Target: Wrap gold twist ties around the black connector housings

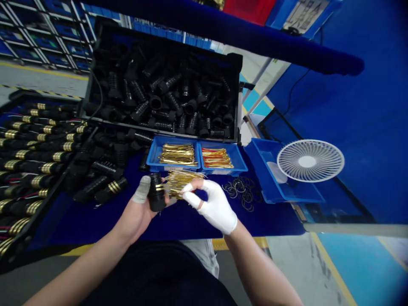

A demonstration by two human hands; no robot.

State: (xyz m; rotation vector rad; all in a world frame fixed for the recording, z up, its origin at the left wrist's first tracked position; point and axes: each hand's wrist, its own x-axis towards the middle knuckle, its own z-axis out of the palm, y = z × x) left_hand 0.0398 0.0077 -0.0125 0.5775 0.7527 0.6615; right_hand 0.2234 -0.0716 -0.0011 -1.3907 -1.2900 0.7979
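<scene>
Table (280,221), covered in blue cloth, carried everything within arm's reach. Large black crate (236,85), at the back, was heaped with loose black plastic sleeves. Black tray (19,238), at the left, held rows of sleeves fitted with brass rings, laid side by side. Small white fan (310,160) lay face up over a blue bin at the right. Two blue trays (199,153), just ahead of the hands, held gold strips, sorted in two lots. Left hand (140,208), thumb capped, had its fingers closed around one black sleeve (156,193), held upright above the table's near edge. Right hand (213,204), white-gloved, pinched thin gold strips (178,180) beside the sleeve's mouth.
</scene>
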